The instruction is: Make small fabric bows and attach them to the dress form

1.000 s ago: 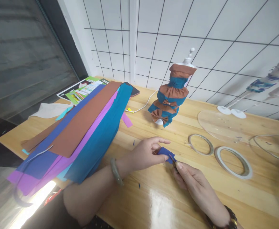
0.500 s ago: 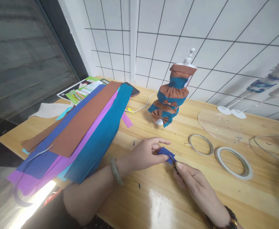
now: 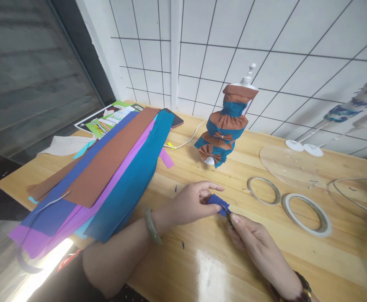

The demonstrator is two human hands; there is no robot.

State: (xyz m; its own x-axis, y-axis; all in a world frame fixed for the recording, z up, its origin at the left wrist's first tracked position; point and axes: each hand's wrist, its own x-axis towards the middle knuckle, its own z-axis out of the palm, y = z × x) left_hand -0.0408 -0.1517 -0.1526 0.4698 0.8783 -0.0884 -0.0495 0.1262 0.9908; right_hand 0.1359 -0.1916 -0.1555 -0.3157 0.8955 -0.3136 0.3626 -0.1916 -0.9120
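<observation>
My left hand [image 3: 191, 201] pinches a small piece of dark blue crepe paper [image 3: 216, 202] between thumb and fingers, its index finger stretched out above. A bit of brown shows under the blue near the fingertips. My right hand [image 3: 252, 233] is closed on small dark scissors [image 3: 228, 214], largely hidden by the fingers, with the blades at the blue piece's right edge. Beyond both hands stands a small white dress form [image 3: 248, 79] wearing a dress [image 3: 226, 126] of brown and teal crepe paper with bows.
Long strips of brown [image 3: 114, 155], blue, purple and teal paper [image 3: 133, 176] cover the table's left side. A phone [image 3: 177, 121] lies behind them. To the right are two tape rolls [image 3: 324, 222], a clear disc [image 3: 284, 165] and white-based stands [image 3: 295, 145]. Tiny blue scraps [image 3: 183, 245] dot the wood.
Almost nothing differs. Both hands keep the same hold, with the scissors still at the blue paper; the whole view has shifted very slightly.
</observation>
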